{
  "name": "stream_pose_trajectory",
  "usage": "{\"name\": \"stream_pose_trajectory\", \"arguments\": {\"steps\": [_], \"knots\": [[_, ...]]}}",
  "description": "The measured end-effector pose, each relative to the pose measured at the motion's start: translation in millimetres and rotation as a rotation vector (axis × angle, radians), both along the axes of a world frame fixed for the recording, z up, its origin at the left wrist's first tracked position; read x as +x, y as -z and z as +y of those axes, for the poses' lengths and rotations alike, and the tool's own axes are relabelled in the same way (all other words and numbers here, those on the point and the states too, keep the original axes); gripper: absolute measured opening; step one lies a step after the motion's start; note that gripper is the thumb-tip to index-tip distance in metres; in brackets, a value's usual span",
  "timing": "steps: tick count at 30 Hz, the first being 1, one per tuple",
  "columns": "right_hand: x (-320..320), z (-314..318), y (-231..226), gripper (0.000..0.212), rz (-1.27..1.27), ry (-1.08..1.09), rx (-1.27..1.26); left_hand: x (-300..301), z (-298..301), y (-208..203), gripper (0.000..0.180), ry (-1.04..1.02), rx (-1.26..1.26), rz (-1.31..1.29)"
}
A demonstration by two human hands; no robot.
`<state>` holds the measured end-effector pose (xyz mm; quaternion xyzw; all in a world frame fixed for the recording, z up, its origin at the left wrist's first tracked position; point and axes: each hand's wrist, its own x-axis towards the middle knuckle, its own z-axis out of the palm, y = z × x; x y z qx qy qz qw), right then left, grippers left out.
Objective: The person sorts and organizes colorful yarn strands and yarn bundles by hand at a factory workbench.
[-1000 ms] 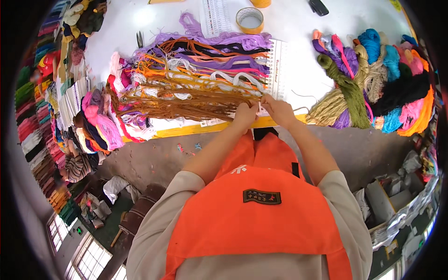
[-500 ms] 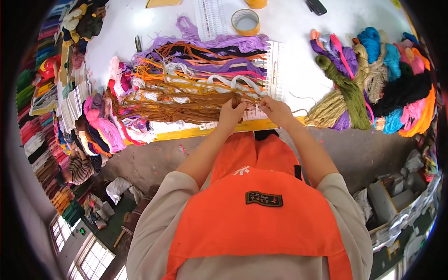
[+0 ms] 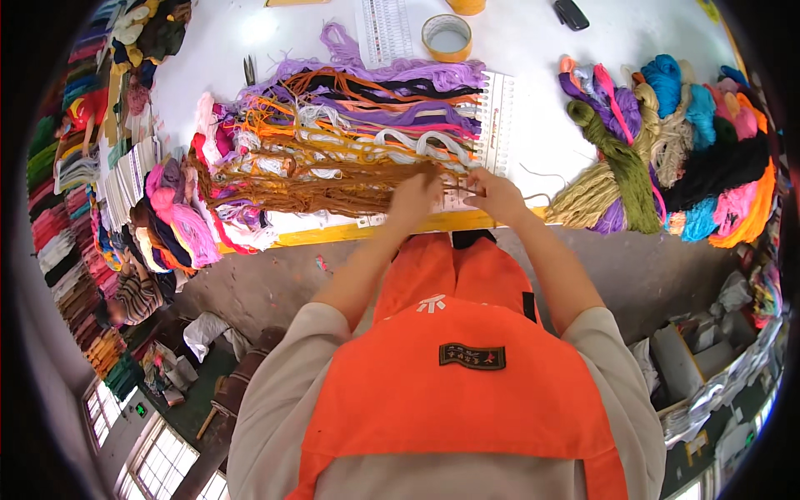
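A thick bundle of brown yarn [image 3: 333, 193] stretches across the table's near edge. At its right end my left hand [image 3: 414, 202], slightly blurred, is closed around the yarn, and a brown tuft stands up above the fingers. My right hand [image 3: 497, 198] pinches a thin brown strand beside it, at the lower end of a white punched card [image 3: 497, 125] with holes along its edges. Beyond the brown lie hanks of orange, white, black and purple yarn [image 3: 400, 75], their right ends along the card.
Farther back are a roll of tape [image 3: 447, 38], a printed chart [image 3: 383, 32], scissors [image 3: 249, 70] and a black object [image 3: 572, 14]. Twisted skeins [image 3: 621, 167] are piled at the right, pink skeins [image 3: 187, 221] at the left. Another person [image 3: 137, 297] is at far left.
My left hand has shifted slightly left and down with the brown yarn. The right hand has turned a little, and brown strands now show between the two hands.
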<state>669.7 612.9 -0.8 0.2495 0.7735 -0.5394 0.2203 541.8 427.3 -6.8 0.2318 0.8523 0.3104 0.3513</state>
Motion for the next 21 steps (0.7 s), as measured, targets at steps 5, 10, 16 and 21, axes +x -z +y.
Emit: {"name": "stream_pose_trajectory", "arguments": {"steps": [5, 10, 16, 21], "knots": [[-2, -2, -6, 0.033, -0.029, 0.01, 0.109, -107, -77, -90, 0.022, -0.738, 0.331, -1.105], [-7, -7, -11, 0.032, -0.062, 0.006, 0.14, -186, -152, -139, 0.014, -1.053, 0.551, -0.513], [-6, -25, -12, 0.03, -0.058, 0.067, 0.294, -142, -119, -183, 0.035, -0.585, 0.358, -0.327], [-22, -53, -48, 0.026, 0.17, 0.294, 0.158, -81, -59, -227, 0.049, -0.423, 0.89, -0.947]]}}
